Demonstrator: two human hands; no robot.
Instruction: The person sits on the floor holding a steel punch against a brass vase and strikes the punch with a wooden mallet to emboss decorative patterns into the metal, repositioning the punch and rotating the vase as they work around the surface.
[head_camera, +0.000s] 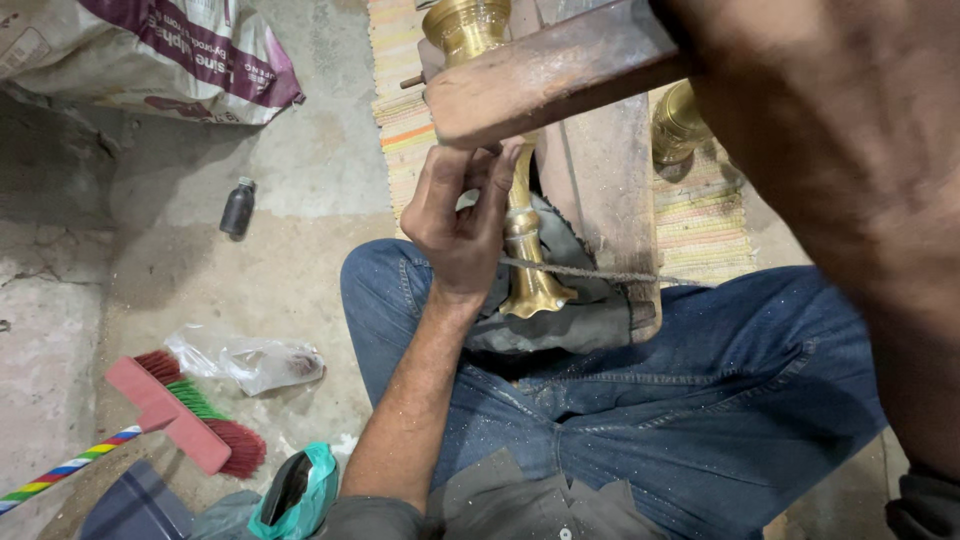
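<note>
I see my left hand curled around the stem of a brass piece, fingers wrapped and thumb pressing at its upper part, so it is grasping the brass. The brass piece stands upright over my lap, its flared foot low against a grey cloth and its wider cup at the top of the view, partly behind a wooden bar. That bar crosses in front of the brass piece, just above my left hand. A thin cord runs from the stem out to the right, taut and level, across a wooden plank that lies just right of the brass piece.

My right forearm fills the upper right, well right of the brass piece. The right hand itself is out of the frame, so I cannot tell whether it is clenched or released.

A 2nd brass part sits right of the plank, on a striped mat that spreads behind the brass piece. My legs in blue jeans lie under it, dusted with fine shavings.

Well left of the brass piece, on the concrete floor, there is a small dark bottle. Lower left of the brass piece lie a crumpled plastic bag, a red brush with a striped handle, and a teal bag. A big printed sack rests at the far upper left.
</note>
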